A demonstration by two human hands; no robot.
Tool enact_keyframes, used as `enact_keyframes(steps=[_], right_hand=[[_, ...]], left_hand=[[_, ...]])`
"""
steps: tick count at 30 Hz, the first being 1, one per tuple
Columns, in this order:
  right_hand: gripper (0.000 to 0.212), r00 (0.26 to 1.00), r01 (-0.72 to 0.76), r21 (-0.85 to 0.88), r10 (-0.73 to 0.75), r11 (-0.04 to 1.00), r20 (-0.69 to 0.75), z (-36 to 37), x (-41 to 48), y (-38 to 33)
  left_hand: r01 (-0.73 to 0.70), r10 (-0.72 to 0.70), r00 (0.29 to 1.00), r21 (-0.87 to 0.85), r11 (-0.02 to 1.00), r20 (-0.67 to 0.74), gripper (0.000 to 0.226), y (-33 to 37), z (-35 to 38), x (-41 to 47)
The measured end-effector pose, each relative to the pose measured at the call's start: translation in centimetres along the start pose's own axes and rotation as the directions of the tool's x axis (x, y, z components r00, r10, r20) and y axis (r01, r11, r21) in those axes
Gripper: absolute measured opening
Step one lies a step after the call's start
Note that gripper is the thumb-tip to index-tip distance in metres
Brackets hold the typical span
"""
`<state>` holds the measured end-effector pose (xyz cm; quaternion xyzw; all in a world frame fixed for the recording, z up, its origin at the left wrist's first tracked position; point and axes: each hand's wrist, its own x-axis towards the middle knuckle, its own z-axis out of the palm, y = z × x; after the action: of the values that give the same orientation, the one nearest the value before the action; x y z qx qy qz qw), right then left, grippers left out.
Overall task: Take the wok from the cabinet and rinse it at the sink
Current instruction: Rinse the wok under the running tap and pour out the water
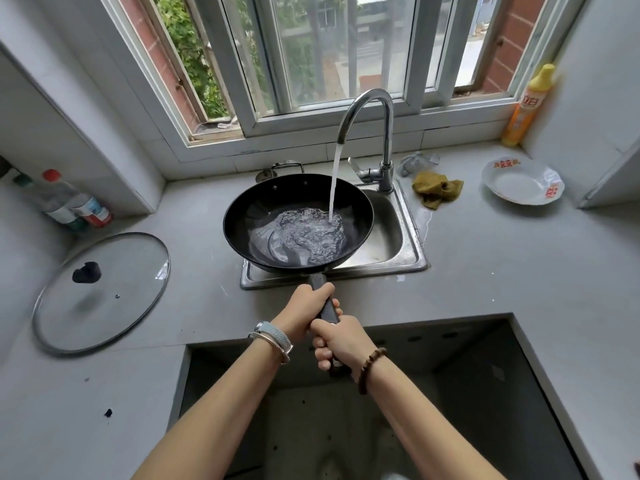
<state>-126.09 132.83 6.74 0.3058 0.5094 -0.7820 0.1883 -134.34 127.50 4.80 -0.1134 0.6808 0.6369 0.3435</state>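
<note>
A black wok (263,206) hangs over the left part of the steel sink (412,261). Water streams from the chrome faucet (367,109) into the wok's bowl and pools there, rippling. Both hands grip the wok's dark straight handle (323,299). My left hand (306,308) holds it nearer the bowl. My right hand (341,344) holds its end, closer to me. The faucet lever sits behind the wok's right rim.
A glass lid (121,296) lies flat on the grey counter at left, with bottles (74,202) in the corner behind it. A yellow-green cloth (436,190), a white dish (523,181) and a yellow detergent bottle (528,105) are at right. A square counter cutout (450,393) opens below my arms.
</note>
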Motion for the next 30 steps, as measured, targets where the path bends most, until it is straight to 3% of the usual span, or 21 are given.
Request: enact_keyframes(steps=[4, 7, 15, 24, 30], right_hand=[[0.017, 1.0, 0.0, -0.015, 0.0, 1.0, -0.017, -0.7, 0.3, -0.9], [0.003, 0.999, 0.002, -0.006, -0.002, 1.0, -0.043, -1.7, 0.4, -1.2], [0.011, 0.998, -0.026, 0.068, 0.029, 0.997, -0.049, -2.7, 0.0, -0.5], [0.013, 0.998, -0.053, 0.089, 0.051, 0.995, 0.026, -0.1, -0.1, -0.1], [0.023, 0.993, -0.084, 0.204, 0.063, 0.975, 0.104, 0.8, -0.7, -1.6]], left_hand=[[0.033, -0.032, 0.999, -0.044, 0.998, 0.027, 0.019, 0.5, 0.7, 0.5], [0.054, -0.052, 0.997, -0.047, 0.997, 0.056, 0.019, 0.5, 1.9, 0.8], [0.04, -0.04, 0.997, -0.005, 0.999, 0.059, 0.021, 0.0, 3.3, 0.6], [0.024, -0.023, 1.0, 0.043, 0.999, -0.009, 0.022, 0.2, 0.3, -0.4], [0.042, -0.04, 0.998, 0.057, 0.997, -0.042, 0.019, 1.8, -0.6, -0.8]])
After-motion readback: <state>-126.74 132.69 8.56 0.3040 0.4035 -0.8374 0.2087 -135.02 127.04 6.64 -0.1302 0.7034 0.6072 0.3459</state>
